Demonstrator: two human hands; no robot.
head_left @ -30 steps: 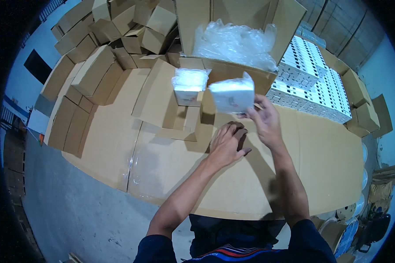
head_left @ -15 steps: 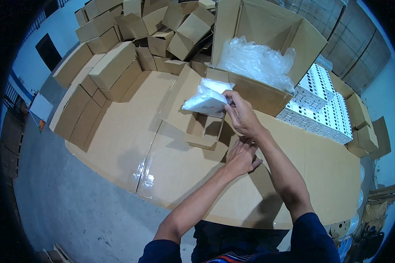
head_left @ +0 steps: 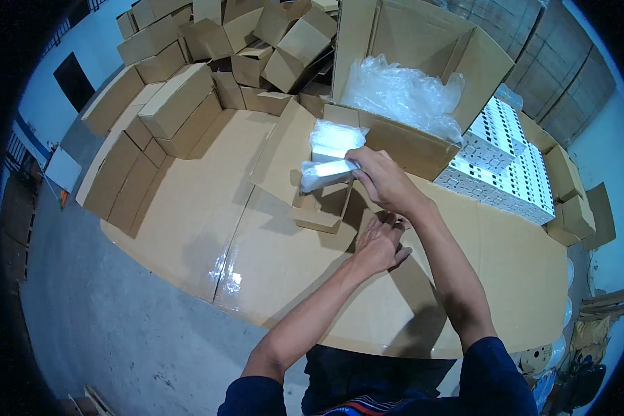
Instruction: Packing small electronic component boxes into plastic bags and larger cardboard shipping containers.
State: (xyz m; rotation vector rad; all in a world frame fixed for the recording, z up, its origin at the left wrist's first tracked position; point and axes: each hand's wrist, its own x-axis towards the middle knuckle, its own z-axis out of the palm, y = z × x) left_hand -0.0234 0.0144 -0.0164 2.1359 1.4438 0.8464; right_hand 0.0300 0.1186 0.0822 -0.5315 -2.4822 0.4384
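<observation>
My right hand (head_left: 385, 179) pinches one end of a white, flat pack in clear plastic wrap (head_left: 328, 173), holding it on edge over the near part of a small open cardboard carton (head_left: 317, 223). Just behind it, a second white plastic-wrapped pack (head_left: 337, 137) sits at the carton's far end. The carton's left flap (head_left: 277, 156) is folded outward. Close to the carton's right side, below my right wrist, is my left hand (head_left: 381, 246), thumb apart and fingers loosely bent. Its fingertips are partly hidden, and I see nothing held in it.
A large open cardboard box (head_left: 399, 142) with crumpled clear plastic bags (head_left: 402, 97) stands behind the carton. Stacked white boxes with dark marks (head_left: 499, 184) are at right. Brown cartons (head_left: 177, 104) line the left edge, with a pile of open cartons (head_left: 284, 48) behind. Cardboard (head_left: 291, 277) covers the table.
The pack in my right hand has turned from lying broad side up to standing on edge, revealing more of the pack behind it. My left hand has hardly moved.
</observation>
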